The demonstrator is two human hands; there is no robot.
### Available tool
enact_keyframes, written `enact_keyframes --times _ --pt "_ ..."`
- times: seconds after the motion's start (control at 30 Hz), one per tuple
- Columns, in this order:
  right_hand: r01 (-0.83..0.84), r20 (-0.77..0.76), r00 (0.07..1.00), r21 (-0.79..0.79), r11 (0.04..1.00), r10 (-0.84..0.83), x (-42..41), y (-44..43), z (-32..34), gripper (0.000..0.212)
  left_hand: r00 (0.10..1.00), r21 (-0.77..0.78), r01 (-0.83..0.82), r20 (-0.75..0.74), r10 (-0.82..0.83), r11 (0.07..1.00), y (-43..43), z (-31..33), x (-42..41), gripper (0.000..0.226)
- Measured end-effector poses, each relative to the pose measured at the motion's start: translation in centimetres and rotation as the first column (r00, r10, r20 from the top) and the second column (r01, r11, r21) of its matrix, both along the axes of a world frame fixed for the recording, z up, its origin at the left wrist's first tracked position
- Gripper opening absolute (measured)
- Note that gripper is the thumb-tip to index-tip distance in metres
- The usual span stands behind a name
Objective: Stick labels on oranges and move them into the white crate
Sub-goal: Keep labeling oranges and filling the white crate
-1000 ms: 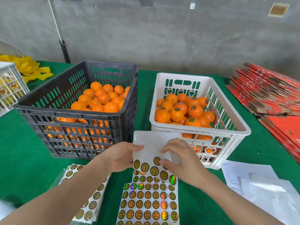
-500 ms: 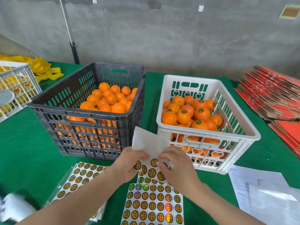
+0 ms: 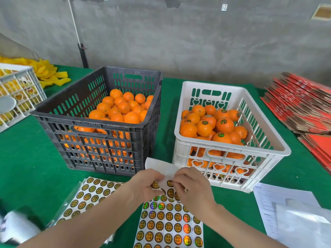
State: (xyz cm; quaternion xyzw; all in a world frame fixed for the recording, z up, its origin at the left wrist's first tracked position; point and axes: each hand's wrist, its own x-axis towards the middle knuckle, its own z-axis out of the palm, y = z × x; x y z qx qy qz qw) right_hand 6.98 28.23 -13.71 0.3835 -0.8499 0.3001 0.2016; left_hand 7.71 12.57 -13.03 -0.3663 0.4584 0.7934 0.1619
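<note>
A label sheet (image 3: 168, 222) of round gold holographic stickers lies on the green table in front of me, its blank upper end bent up. My left hand (image 3: 145, 185) pinches the sheet's upper left part. My right hand (image 3: 193, 187) pinches at a sticker near the bend. Behind them a black crate (image 3: 100, 126) holds unlabelled oranges (image 3: 123, 108). The white crate (image 3: 254, 153) to its right holds oranges with labels (image 3: 223, 125) on top.
A second sticker sheet (image 3: 89, 196) in a clear sleeve lies at the lower left. White papers (image 3: 286, 208) lie at the lower right. Red flat cartons (image 3: 304, 104) are stacked at the right. Another white crate (image 3: 19, 90) and yellow foam nets (image 3: 48, 72) sit far left.
The view has shifted so the crates sit further right and lower. Both hands have drawn closer together on the sheet, and its blank upper end is bent down further.
</note>
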Motion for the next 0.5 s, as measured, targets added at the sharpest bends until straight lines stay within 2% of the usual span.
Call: enact_keyframes --times 0.1,0.13,0.17,0.23,0.3,0.33,0.4,0.47,0.5 --pt "0.084 0.292 0.956 -0.272 0.959 -0.001 -0.8 0.2 0.9 0.016 0.999 -0.108 0.041 -0.025 -0.044 0.993 -0.5 -0.7 -0.3 0.011" --pt "0.136 0.371 0.929 -0.315 0.939 -0.010 -1.3 0.3 1.2 0.016 0.998 -0.108 0.062 -0.025 -0.065 0.992 -0.7 -1.1 -0.2 0.011" --pt "0.167 0.424 0.905 -0.299 0.940 -0.026 -1.7 0.4 1.5 0.014 0.996 -0.097 0.079 -0.020 -0.082 0.992 -0.8 -1.5 0.0 0.012" --pt "0.116 0.461 0.886 -0.097 0.988 -0.059 -2.3 0.6 1.4 0.007 0.996 -0.070 0.085 -0.010 -0.086 0.994 -0.9 -2.4 0.2 0.019" --pt "0.004 0.433 0.898 0.179 0.984 -0.083 -1.9 0.5 0.0 0.016 0.997 -0.062 0.082 -0.008 -0.082 0.995 -0.8 -3.2 0.2 0.027" --pt "-0.019 0.404 0.911 0.255 0.967 -0.089 -1.5 0.4 -0.7 0.020 0.996 -0.062 0.083 -0.008 -0.084 0.995 -0.8 -3.3 0.2 0.030" --pt "0.007 0.350 0.931 0.264 0.965 -0.102 -0.6 0.0 -1.2 0.018 0.997 -0.070 0.083 -0.002 -0.083 0.994 -0.8 -3.3 0.0 0.032" --pt "-0.008 0.245 0.968 0.231 0.973 -0.050 -0.4 -0.3 -1.4 0.008 0.998 -0.063 0.070 0.009 -0.070 0.996 -0.8 -3.3 -0.1 0.030" --pt "-0.026 0.191 0.981 0.217 0.976 -0.016 -0.3 -0.4 -1.3 0.011 0.998 -0.068 0.066 0.013 -0.065 0.996 -0.8 -3.4 -0.2 0.030"
